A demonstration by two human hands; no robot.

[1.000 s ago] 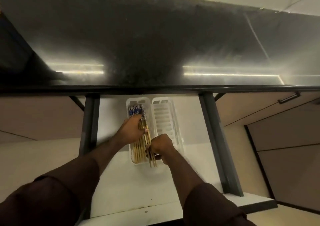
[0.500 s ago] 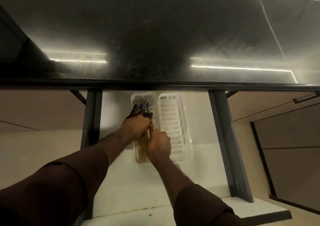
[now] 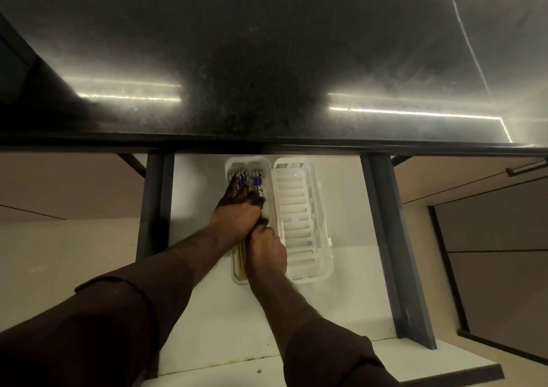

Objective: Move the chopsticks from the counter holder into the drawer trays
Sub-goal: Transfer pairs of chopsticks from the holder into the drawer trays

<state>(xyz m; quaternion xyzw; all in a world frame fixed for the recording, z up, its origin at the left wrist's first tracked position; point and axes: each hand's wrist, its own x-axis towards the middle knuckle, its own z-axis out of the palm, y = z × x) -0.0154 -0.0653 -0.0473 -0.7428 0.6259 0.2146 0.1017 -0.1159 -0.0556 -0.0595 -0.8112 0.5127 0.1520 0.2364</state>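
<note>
- Drawer (image 3: 225, 327) stood pulled out under the dark counter (image 3: 267, 46); white floor lay bare nearest the viewer, grey side rails on both sides.
- 2 white trays sat side by side, touching, at the drawer's far middle: left tray (image 3: 237, 277) and slotted right tray (image 3: 308, 223).
- Right hand (image 3: 267, 250) rested over the left tray's near end, fingers curled; whether it gripped anything, cannot tell.
- Left hand (image 3: 237, 211), touching the right, lay flat with fingers extended on the chopsticks (image 3: 257, 180).
- Chopsticks lay in the left tray, long axis near-to-far, blue-patterned ends toward the counter; count unclear.
</note>
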